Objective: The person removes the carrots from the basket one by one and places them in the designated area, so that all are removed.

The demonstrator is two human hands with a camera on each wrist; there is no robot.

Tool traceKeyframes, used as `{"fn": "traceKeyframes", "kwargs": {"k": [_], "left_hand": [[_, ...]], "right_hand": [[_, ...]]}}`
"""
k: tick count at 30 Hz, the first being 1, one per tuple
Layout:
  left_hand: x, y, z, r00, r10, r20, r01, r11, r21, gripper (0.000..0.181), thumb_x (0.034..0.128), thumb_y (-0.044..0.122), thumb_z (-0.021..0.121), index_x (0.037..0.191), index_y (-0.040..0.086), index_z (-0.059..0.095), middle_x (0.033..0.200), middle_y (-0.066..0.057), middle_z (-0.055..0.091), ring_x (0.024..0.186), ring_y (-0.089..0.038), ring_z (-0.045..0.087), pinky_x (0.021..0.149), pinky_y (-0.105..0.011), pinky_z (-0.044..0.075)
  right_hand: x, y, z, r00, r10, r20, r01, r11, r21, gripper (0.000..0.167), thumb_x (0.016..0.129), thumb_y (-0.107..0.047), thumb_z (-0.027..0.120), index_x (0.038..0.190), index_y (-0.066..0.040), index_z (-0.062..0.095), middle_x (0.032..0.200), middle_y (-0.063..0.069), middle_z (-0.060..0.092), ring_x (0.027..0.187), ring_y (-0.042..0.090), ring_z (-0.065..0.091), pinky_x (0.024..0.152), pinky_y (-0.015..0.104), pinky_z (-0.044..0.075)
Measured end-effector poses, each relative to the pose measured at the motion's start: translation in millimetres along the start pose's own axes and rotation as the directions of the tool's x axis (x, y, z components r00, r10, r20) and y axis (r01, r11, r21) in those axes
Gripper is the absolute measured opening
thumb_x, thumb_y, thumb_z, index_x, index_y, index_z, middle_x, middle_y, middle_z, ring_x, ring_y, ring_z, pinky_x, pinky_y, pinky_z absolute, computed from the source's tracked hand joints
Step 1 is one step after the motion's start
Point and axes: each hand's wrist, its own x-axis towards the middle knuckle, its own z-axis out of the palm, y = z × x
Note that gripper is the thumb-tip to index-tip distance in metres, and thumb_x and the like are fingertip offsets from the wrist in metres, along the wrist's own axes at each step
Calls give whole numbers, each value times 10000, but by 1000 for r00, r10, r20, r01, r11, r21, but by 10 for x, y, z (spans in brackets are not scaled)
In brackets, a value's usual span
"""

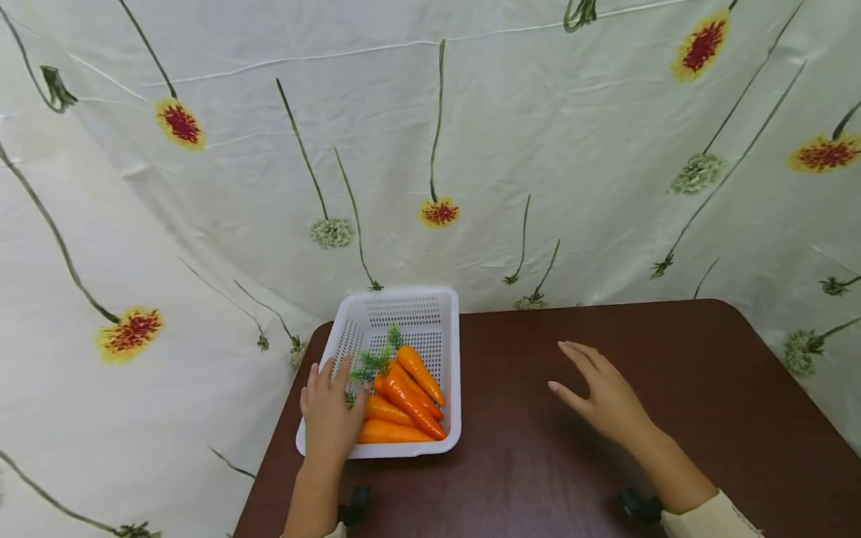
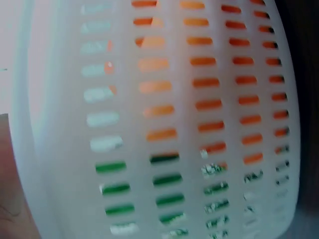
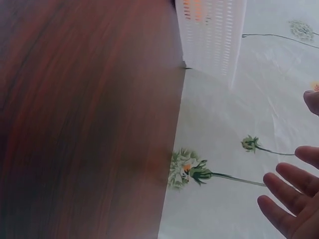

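Note:
A white slotted plastic basket (image 1: 449,359) stands at the left of the table, holding several orange carrots (image 1: 412,403) with green leafy tops (image 1: 377,360). Over the basket's left side is my left hand (image 1: 334,415), fingers spread; whether it touches the rim I cannot tell. The left wrist view is filled by the basket wall (image 2: 60,149), orange and green showing through its slots. My right hand (image 1: 615,403) hovers above the table to the right, fingers extended and nothing held. In the right wrist view its fingers (image 3: 284,196) are spread.
The dark brown table (image 1: 518,448) has its far edge against a white cloth (image 1: 511,134) printed with flowers. Dark wrist straps (image 1: 639,506) sit on both forearms.

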Motion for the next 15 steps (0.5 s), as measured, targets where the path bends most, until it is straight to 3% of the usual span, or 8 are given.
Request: {"fn": "traceKeyframes", "kwargs": {"k": [7, 15], "left_hand": [[-93, -133, -80, 996, -58, -68, 54, 997, -52, 593, 966, 227, 661, 1495, 39, 467, 1512, -249, 443, 1440, -465, 340, 1149, -709, 211], [-195, -244, -126, 978, -183, -98, 176, 981, -79, 583, 984, 213, 620, 1502, 10, 445, 1452, -279, 481, 1336, -498, 427, 1117, -690, 300]], "right_hand": [[-22, -107, 48, 1000, 11, -4, -11, 997, 70, 677, 924, -355, 742, 1508, -153, 466, 1448, 111, 529, 1319, 371, 534, 988, 611, 478], [-37, -250, 136, 999, -28, -23, 31, 990, 136, 637, 913, -331, 760, 1481, -194, 506, 1425, 27, 568, 1314, 283, 565, 1007, 538, 498]]}}
